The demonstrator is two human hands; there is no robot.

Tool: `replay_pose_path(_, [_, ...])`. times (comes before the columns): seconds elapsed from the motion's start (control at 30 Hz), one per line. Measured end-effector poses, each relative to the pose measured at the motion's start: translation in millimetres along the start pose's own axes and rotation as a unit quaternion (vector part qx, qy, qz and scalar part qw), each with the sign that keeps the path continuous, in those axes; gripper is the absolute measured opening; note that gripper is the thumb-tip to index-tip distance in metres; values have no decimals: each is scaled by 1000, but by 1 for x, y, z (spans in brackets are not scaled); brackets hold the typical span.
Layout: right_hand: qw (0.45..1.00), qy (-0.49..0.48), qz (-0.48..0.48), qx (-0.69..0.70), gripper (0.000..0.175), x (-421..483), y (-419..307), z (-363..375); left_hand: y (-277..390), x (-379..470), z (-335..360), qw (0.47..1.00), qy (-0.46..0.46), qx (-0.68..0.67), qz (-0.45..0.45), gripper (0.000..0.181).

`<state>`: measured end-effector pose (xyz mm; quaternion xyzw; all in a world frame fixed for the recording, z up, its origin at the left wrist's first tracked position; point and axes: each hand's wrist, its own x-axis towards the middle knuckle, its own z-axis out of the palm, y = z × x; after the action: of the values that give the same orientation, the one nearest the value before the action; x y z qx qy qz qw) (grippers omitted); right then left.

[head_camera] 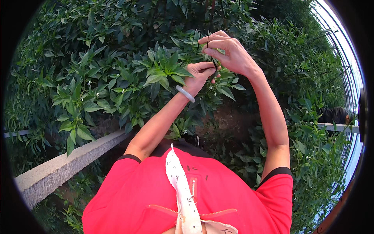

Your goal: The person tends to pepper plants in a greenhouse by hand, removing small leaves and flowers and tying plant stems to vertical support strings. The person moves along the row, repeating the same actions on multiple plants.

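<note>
My left hand (199, 76), with a pale bangle (185, 94) at the wrist, pinches a thin black string (214, 63) between thumb and fingers. Just above and to the right, my right hand (233, 54) holds the upper part of the same string in its fingertips. The string runs up past the right fingers into the foliage. Around both hands grow leafy green plants that look like pepper plants (163, 68), with small white flowers. Leaves hide where the lower end of the string goes.
A rough concrete beam (73, 162) slants in at lower left, and another beam (336, 127) crosses at right. Near that one a person in dark clothing (336, 115) is partly hidden by plants. Curved greenhouse ribs (347, 58) line the right side. Bare soil (225, 120) shows below my hands.
</note>
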<state>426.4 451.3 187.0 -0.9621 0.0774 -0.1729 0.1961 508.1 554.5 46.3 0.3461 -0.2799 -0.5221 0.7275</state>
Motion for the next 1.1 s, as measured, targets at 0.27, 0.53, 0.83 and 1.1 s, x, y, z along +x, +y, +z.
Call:
replay_pose_path(0.27, [963, -5, 257, 83, 25, -8, 0, -6, -4, -5, -3, 999, 19, -28, 7, 27])
replay_pose_path(0.53, [950, 24, 297, 90, 27, -15, 0, 4, -10, -6, 3, 998, 35, -30, 37, 19])
replay_pose_path(0.83, [968, 48, 238, 56, 28, -11, 3, 17, -10, -9, 4, 996, 52, 13, 72, 16])
replay_pose_path(1.1, [934, 104, 310, 145, 27, -20, 16, 11, -15, 0, -9, 984, 79, -159, 27, 16])
